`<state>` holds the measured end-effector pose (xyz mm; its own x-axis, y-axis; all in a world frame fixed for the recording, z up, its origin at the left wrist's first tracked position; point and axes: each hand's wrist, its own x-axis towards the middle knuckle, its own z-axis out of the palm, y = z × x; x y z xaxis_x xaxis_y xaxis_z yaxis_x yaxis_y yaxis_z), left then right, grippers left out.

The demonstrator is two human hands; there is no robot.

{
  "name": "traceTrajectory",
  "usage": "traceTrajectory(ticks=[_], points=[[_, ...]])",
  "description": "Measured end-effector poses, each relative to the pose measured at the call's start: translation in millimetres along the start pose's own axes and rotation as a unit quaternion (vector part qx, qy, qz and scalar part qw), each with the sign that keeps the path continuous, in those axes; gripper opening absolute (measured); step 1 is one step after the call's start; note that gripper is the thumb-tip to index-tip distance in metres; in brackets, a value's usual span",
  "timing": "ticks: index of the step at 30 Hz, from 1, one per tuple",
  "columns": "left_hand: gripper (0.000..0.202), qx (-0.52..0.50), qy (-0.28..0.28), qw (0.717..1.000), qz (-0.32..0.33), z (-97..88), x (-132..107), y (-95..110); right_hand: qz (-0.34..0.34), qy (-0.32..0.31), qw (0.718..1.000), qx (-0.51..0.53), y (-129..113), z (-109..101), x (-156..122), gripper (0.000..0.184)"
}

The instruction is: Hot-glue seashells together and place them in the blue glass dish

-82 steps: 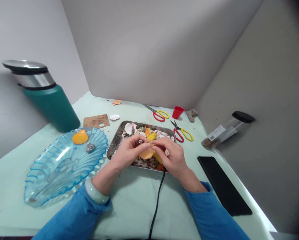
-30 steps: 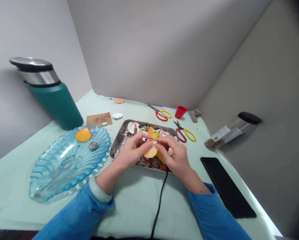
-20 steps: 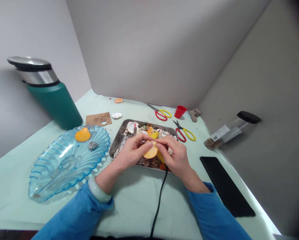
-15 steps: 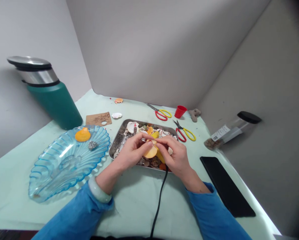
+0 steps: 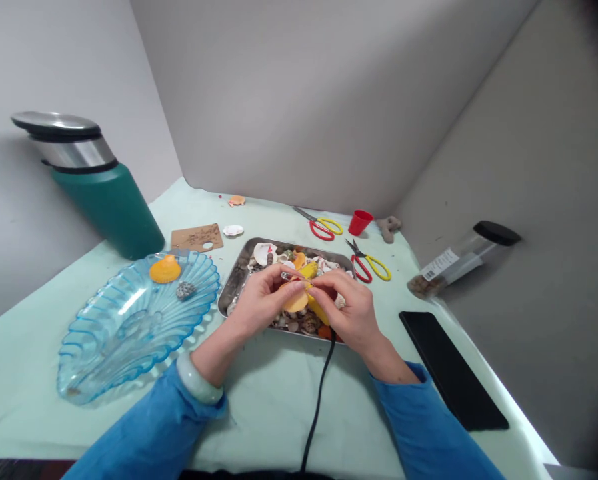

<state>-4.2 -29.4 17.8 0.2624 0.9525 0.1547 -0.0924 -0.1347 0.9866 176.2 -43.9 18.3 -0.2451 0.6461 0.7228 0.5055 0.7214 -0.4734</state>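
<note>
My left hand (image 5: 261, 299) is closed, thumb and fingers pinching a yellow-orange scallop shell (image 5: 295, 302) above a metal tray (image 5: 232, 283) of shells. My right hand (image 5: 351, 307) is closed too, its fingertips pinched together at the shell's upper edge; what is between them is too small to make out. Beneath and between the hands shows a yellow tool (image 5: 317, 309), partly hidden. A black cord (image 5: 320, 393) runs from near it toward the table's front edge. White, brown and orange shells fill the tray, many covered by my hands.
On the left, a blue glass dish (image 5: 129, 327) holds an orange scallop shell (image 5: 165, 269) and a speckled lump (image 5: 185, 290). Behind it stands a green bottle (image 5: 111, 207). Scissors (image 5: 366, 260), a red cup (image 5: 361, 222), a jar (image 5: 461, 260) and a black slab (image 5: 451, 367) lie rightward.
The scallop shell has turned between my fingers and shifted slightly left, showing a smoother orange face instead of its ribbed yellow one. Both hands stay over the tray.
</note>
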Motion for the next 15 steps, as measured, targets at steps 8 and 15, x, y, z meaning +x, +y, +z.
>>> traceTrajectory(ticks=[8,15], points=[[0.030,0.010,-0.019,1.000,0.019,0.0,2.1,-4.7,0.004,0.003,1.000,0.004,1.3,-0.2,0.3,0.007],[0.029,0.027,0.010,0.999,0.021,1.5,2.5,-5.4,0.011,-0.007,1.000,-0.004,2.0,-0.6,-0.7,0.009]])
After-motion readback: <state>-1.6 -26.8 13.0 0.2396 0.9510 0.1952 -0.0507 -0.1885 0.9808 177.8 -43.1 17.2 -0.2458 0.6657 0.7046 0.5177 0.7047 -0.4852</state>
